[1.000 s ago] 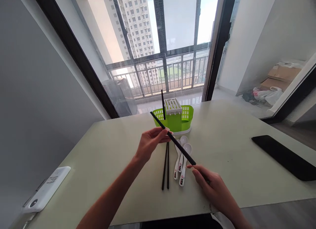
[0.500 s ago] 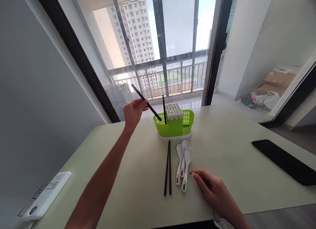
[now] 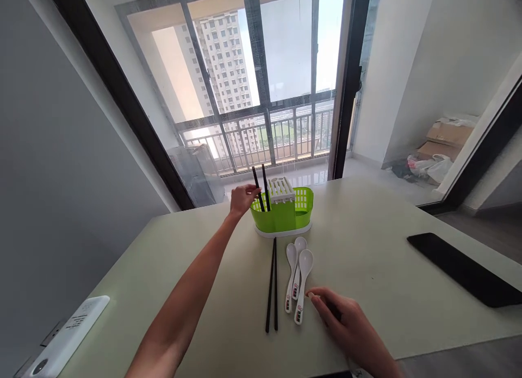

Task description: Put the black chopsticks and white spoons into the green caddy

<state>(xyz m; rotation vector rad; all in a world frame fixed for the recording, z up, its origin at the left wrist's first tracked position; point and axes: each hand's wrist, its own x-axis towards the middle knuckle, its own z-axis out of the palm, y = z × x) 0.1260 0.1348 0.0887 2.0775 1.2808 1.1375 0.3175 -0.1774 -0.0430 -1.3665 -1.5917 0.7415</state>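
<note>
My left hand point(image 3: 243, 198) pinches black chopsticks point(image 3: 256, 178), whose lower ends are down inside the left compartment of the green cutlery holder point(image 3: 283, 219). Close to their right, more black chopsticks point(image 3: 265, 179) stand upright in that compartment. A white slotted piece point(image 3: 281, 189) tops the holder's middle. In front of it lie two black chopsticks point(image 3: 270, 291), touching or nearly so at their far ends. To their right are three white spoons point(image 3: 305, 262), handles toward me. Beside the handles my right hand point(image 3: 340, 318) rests on the table, fingers curled, holding nothing visible.
A pale green table point(image 3: 367, 231) spreads beneath everything. At the right lies a flat black object point(image 3: 460, 269), and at the left edge a white device point(image 3: 67, 337). Glass doors stand behind the table, with boxes point(image 3: 444, 138) and bags beyond them at the right.
My left hand has moved right and slightly down, and its chopsticks have gone from slanted to nearly upright inside the holder. My right hand stays by the spoons. The camera view has shifted slightly.
</note>
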